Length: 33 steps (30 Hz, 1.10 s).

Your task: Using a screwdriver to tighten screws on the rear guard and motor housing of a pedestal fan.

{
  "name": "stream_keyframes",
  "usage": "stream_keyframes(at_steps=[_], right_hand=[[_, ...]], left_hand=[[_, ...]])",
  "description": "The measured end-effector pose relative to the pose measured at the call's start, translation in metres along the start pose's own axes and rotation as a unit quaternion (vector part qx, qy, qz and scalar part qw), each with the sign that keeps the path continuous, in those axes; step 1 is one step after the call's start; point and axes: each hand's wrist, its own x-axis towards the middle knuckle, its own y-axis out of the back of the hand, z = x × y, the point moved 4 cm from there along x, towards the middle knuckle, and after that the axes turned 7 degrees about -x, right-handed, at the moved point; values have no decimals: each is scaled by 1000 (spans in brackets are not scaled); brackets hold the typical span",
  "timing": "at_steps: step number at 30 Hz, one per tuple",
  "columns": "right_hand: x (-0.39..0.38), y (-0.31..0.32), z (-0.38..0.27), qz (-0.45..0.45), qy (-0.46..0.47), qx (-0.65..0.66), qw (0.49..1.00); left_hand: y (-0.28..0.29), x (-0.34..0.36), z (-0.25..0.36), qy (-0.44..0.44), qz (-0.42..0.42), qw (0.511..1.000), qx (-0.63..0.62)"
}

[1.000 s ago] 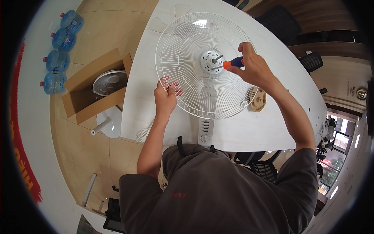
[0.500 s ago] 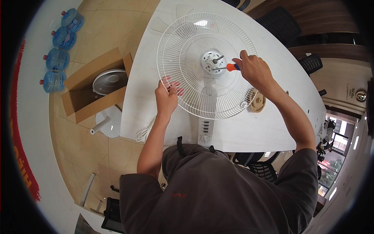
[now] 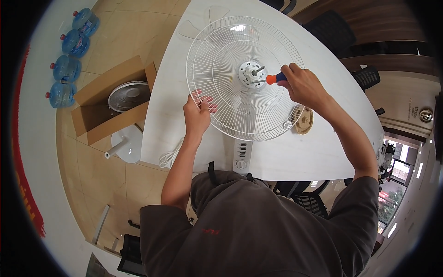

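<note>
A round white wire fan guard (image 3: 217, 108) fills the view above the table, with a white hub plate (image 3: 247, 83) and metal shaft at its centre. My left hand (image 3: 197, 115) grips the guard's lower left rim, some fingers behind the wires. In my right hand (image 3: 303, 87) is a screwdriver (image 3: 272, 79) with an orange and dark blue handle. Its metal shank points left, the tip at the right side of the hub plate. Beneath the guard, a white control panel (image 3: 242, 156) with buttons and a knob shows near my body.
Clear fan blades (image 3: 217, 14) lie at the white table's (image 3: 295, 159) far left. A tan round basket-like thing (image 3: 303, 122) sits right of the guard. A white cord (image 3: 170, 156) rests near the left edge. On the floor are an open carton (image 3: 104, 124), a round base (image 3: 129, 147) and several water bottles (image 3: 66, 69).
My right hand has shifted slightly down and right and turned on the screwdriver, so more of the dark blue handle shows. My left hand stays on the guard rim.
</note>
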Motion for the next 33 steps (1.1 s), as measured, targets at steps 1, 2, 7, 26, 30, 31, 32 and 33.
stream_keyframes(at_steps=[1,2,7,26,30,31,32,33], right_hand=[[3,0,-1,-40,-49,15,998],[7,4,-5,-41,-50,14,998],[14,7,2,-134,-191,95,968],[11,-6,0,-99,-159,55,981],[11,3,-3,-93,-187,99,973],[11,4,-5,-94,-161,94,978],[8,0,-2,-94,-162,93,978],[4,-1,-3,-41,-79,29,996]], left_hand=[[0,0,1,-6,-5,1000,15],[-1,0,3,-7,-6,1000,14],[-5,-2,8,10,16,999,-26],[-2,-2,3,5,12,1000,-11],[-2,-1,-2,1,19,1000,-14],[-1,-1,-3,-11,29,999,-18],[-1,0,-5,-11,29,999,-19],[-2,-1,-5,-12,26,999,-21]])
